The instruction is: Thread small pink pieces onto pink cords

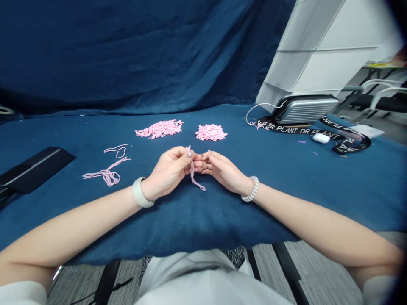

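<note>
My left hand (pixel 173 169) pinches a pink yarn strand (pixel 192 171) between thumb and fingers. A short frayed tuft of the yarn sticks up above the thumb, and a looped tail hangs below. My right hand (pixel 222 167) meets it from the right, its fingertips touching or nearly touching the left fingers. The right fingers are drawn together and curled; whatever they grip is hidden. Beyond the hands lie two piles of small pink yarn pieces, a longer left pile (pixel 160 128) and a rounder right pile (pixel 211 132). Loose pink yarn lengths (pixel 110 176) lie to the left.
A blue cloth (pixel 270 165) covers the table. At left lies a dark flat object (pixel 38 169). Toward the back right are a silver ribbed case (pixel 310 109), a black lettered strap (pixel 292 130) and a white earbud case (pixel 321 138). Chairs (pixel 381 97) stand beyond.
</note>
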### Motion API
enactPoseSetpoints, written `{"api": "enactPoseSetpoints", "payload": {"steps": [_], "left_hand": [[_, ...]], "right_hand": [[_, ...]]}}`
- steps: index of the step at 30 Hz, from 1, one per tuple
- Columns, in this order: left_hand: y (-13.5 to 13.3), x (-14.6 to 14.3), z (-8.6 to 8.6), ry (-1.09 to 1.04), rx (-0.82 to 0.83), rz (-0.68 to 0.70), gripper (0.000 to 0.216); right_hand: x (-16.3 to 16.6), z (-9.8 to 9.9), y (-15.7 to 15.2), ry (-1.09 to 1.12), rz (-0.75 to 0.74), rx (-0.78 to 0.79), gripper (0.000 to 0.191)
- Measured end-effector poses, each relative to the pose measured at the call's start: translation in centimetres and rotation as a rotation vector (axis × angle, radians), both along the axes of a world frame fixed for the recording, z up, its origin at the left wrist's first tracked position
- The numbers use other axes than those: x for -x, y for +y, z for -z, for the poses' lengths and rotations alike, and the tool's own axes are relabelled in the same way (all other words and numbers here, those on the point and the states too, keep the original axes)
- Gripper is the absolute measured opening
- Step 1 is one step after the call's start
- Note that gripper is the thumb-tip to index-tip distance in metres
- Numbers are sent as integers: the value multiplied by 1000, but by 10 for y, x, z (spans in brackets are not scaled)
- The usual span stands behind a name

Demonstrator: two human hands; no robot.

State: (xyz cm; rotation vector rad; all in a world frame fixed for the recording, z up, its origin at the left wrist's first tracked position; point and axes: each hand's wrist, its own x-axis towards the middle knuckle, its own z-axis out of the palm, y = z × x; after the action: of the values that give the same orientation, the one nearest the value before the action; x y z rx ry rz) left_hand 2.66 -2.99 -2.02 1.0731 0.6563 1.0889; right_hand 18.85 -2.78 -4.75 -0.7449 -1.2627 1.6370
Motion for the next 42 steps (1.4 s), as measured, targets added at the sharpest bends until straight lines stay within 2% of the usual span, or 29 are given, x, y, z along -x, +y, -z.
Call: {"api": "enactPoseSetpoints", "payload": {"steps": [4, 9, 16, 24, 28, 33, 42], "left_hand": [[0, 3, -9, 26, -135, -121, 23], [-1, 3, -7, 116, -218, -174, 23], [0, 1, -3, 130, -130, -132, 25], [-2, 3, -12, 44, -96, -97, 23], [1, 8, -20, 5, -82, -130, 21], [4, 12, -28, -54, 16, -199, 19], [6, 17, -29, -58, 54, -230, 17]], "right_hand": [[5, -2, -6, -12, -55, -80, 22], [12, -6, -11, -104, -38, -149, 23], [12, -11, -16, -232, -63, -177, 26], [5, -9, -13, -288, -98, -199, 23], [2, -14, -14, -362, -133, -248, 24], [-4, -17, -14, -444, -186, -249, 24], [-13, -15, -7, -492, -263, -226, 23]]}}
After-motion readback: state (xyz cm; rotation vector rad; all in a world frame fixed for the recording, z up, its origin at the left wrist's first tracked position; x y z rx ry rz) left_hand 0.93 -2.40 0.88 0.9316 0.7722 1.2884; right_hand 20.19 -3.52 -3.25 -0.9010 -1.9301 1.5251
